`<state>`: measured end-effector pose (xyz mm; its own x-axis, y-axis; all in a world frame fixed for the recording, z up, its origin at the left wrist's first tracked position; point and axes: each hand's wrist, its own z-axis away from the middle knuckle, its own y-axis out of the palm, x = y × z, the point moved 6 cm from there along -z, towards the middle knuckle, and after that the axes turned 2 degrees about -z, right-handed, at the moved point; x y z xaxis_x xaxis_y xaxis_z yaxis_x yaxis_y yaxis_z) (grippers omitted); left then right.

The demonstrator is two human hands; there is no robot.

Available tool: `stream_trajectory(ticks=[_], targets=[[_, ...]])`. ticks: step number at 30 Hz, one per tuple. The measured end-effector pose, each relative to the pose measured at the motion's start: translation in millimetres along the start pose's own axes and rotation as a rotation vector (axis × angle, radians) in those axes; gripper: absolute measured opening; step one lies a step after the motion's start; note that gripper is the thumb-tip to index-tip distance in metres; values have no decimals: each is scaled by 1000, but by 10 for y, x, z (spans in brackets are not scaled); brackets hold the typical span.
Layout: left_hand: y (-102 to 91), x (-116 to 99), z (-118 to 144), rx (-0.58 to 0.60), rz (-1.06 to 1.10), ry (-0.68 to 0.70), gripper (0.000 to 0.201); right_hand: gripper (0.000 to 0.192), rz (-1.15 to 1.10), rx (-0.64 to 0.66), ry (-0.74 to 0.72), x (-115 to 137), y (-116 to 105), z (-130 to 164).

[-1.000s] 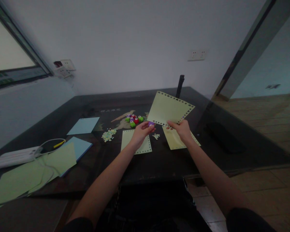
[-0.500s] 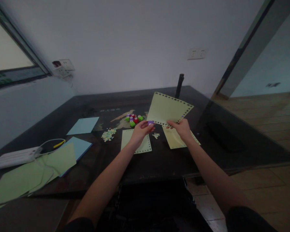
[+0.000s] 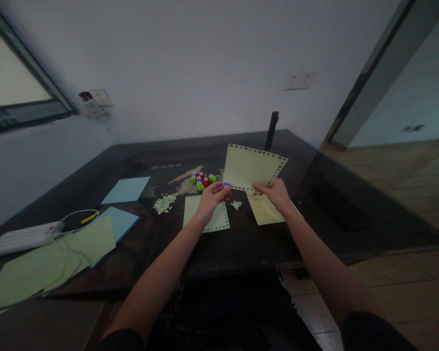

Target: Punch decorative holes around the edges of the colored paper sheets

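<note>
One pale green sheet [image 3: 254, 168], punched along its edges, is held raised above the dark table [image 3: 241, 251]. Right hand [image 3: 277, 193]: fingers clamped on the sheet's lower edge. Left hand [image 3: 209, 198]: thumb and fingers closed on a purple hole punch [image 3: 226, 185] at the sheet's lower left corner; engagement cannot be determined. Left of the sheet: coloured punches [image 3: 205, 182], then a pile of paper cut-outs [image 3: 164, 204]. Below it: two flat punched sheets [image 3: 216, 219]. Behind it: a black rod [image 3: 271, 130].
</note>
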<state>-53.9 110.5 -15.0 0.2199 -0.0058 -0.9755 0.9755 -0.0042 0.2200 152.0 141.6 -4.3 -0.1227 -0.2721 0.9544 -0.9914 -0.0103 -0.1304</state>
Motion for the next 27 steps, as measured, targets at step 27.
stream_trajectory(ticks=[27], targets=[[7, -24, 11, 2, 19, 0, 29, 30, 26, 6, -26, 61, -15, 21]])
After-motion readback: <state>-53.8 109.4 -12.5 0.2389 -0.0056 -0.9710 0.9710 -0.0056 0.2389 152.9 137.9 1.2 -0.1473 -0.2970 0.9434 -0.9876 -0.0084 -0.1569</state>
